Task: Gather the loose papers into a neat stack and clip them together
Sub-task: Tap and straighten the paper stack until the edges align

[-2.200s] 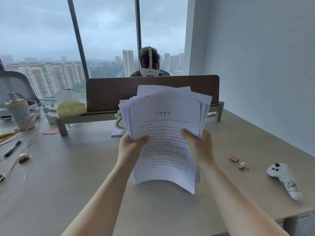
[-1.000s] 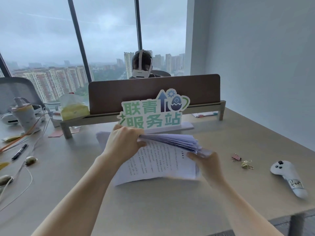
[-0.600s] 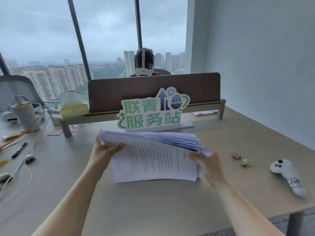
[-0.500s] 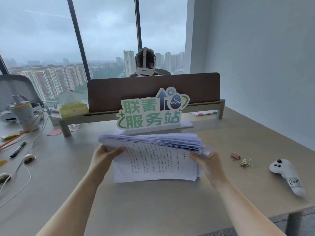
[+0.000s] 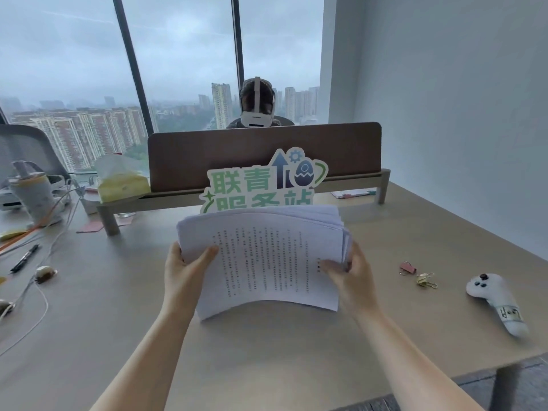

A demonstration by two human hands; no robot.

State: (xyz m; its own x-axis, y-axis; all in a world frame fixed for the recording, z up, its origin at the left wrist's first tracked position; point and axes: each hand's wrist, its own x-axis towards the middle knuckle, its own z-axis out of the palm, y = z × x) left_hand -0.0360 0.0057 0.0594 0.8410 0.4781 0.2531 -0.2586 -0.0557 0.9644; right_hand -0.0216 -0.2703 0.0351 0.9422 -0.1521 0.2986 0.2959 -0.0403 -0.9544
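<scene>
A thick stack of printed white papers (image 5: 267, 256) stands tilted on its long lower edge on the desk, text side facing me, its bottom sheets bowed. My left hand (image 5: 185, 271) grips the stack's left side, thumb across the front page. My right hand (image 5: 351, 277) grips its right side, where the sheet edges are slightly fanned. A pink binder clip (image 5: 407, 267) and a gold binder clip (image 5: 426, 280) lie on the desk to the right of my right hand, apart from it.
A green and white sign (image 5: 264, 182) stands just behind the papers, before a brown divider (image 5: 264, 149) with a person seated beyond. A white controller (image 5: 496, 302) lies at right near the desk edge. Cables, a pen (image 5: 25, 258), a cup and a tissue box (image 5: 121, 183) crowd the left.
The stack, held flat and low half a second ago, has been tipped upright so its front page faces me and it hides the sign's lower part. Both hands keep their grip.
</scene>
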